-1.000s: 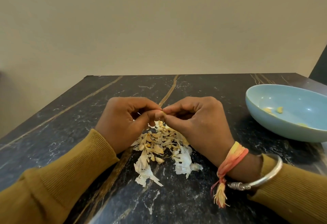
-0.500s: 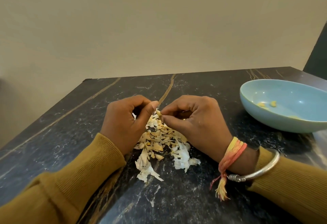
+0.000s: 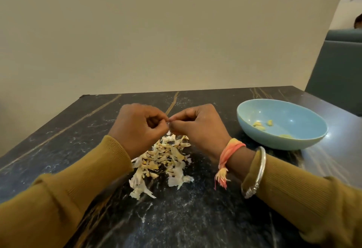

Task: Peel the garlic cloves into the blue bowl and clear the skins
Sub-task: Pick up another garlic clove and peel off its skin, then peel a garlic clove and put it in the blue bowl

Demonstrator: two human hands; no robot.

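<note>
Our left hand point(image 3: 137, 128) and right hand point(image 3: 199, 128) meet, fingers point(image 3: 162, 128) pinching a garlic clove point(image 3: 168, 123) almost hidden between them, above the papery skin pile point(image 3: 162, 159). The shallow pale-blue bowl point(image 3: 274, 142) sits at three o'clock, nearest our right hand.

pinched item: hidden between fingertips point(image 3: 173, 119) | skins point(image 3: 162, 161): partly behind left hand point(image 3: 137, 130)

No writing, label, brand, number or sign can be read anywhere in the view. The blue bowl point(image 3: 284, 143), the dark marble table point(image 3: 195, 218) and the metal bangle point(image 3: 262, 161) show plain surfaces. The patterned end of the bangle is too small to make out as lettering.
</note>
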